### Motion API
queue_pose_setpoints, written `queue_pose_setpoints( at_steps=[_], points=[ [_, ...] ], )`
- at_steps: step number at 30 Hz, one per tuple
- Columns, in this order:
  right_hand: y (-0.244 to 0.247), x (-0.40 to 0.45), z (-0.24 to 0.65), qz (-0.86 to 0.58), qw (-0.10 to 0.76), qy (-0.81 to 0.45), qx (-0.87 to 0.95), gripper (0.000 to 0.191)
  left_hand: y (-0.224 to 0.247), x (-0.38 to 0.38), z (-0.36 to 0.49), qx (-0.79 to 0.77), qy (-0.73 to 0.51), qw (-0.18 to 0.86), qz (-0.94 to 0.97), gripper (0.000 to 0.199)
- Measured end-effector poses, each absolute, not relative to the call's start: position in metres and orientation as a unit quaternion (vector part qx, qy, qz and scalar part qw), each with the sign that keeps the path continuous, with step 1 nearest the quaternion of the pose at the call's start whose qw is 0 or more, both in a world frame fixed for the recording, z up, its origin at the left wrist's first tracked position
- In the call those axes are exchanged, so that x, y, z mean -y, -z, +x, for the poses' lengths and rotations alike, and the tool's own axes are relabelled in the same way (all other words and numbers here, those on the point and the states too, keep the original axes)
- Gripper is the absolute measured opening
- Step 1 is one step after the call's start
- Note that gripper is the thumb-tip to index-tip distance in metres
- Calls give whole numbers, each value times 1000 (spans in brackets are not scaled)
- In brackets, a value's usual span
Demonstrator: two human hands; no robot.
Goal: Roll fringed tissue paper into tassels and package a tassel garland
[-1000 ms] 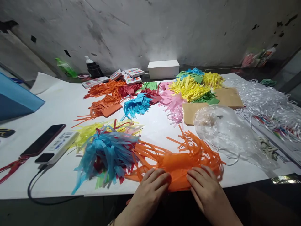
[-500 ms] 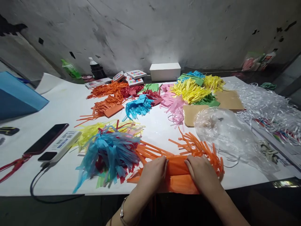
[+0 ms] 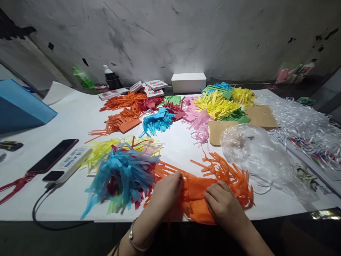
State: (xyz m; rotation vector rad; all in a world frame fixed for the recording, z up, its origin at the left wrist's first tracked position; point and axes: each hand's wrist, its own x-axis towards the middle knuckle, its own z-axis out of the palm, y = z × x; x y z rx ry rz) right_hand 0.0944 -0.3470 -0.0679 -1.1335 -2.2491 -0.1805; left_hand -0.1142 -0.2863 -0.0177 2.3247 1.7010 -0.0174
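Orange fringed tissue paper lies at the table's front edge, its uncut middle folded and its cut strips spreading to both sides. My left hand is closed on the paper's left part, fingers curled and mostly hidden from above. On the right part, my right hand grips the paper with bent fingers. Just left of my left hand sits a bunch of blue tissue strips, with red and green strips showing under it. Pale yellow strips stick out behind that bunch.
Fringed bundles in orange, blue, pink and yellow lie farther back. A clear plastic bag is on the right. A phone and a cabled power bank lie left. A white box stands by the wall.
My left hand has shifted slightly left and up along the orange paper. My right hand has moved a little left and down, its fingers now lying over the paper. The view has tilted slightly.
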Motion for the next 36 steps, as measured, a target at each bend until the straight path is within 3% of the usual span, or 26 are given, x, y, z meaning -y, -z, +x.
queue_pose_setpoints(
  at_steps=[5, 9, 13, 21, 27, 31, 36],
  points=[
    [65, 344, 96, -438, 310, 38, 843, 25, 22, 306, -121, -453, -159, 51, 876, 20],
    [59, 349, 100, -453, 266, -30, 851, 15, 38, 315, -105, -353, -79, 55, 931, 12],
    [58, 354, 105, -457, 259, -60, 849, 13, 45, 303, -112, -372, -36, -12, 927, 4],
    [67, 348, 104, -435, 311, -15, 845, 18, 21, 290, -190, -516, -142, -111, 838, 19],
    [63, 348, 101, -433, 339, 13, 835, 21, 30, 310, -131, -362, -238, 1, 901, 22],
    [52, 356, 99, -448, 327, -27, 832, 18, 47, 315, -102, -316, -255, 31, 913, 8],
    [60, 367, 101, -432, 307, 86, 844, 31, 58, 322, -113, -293, -283, 78, 910, 11]
  ],
)
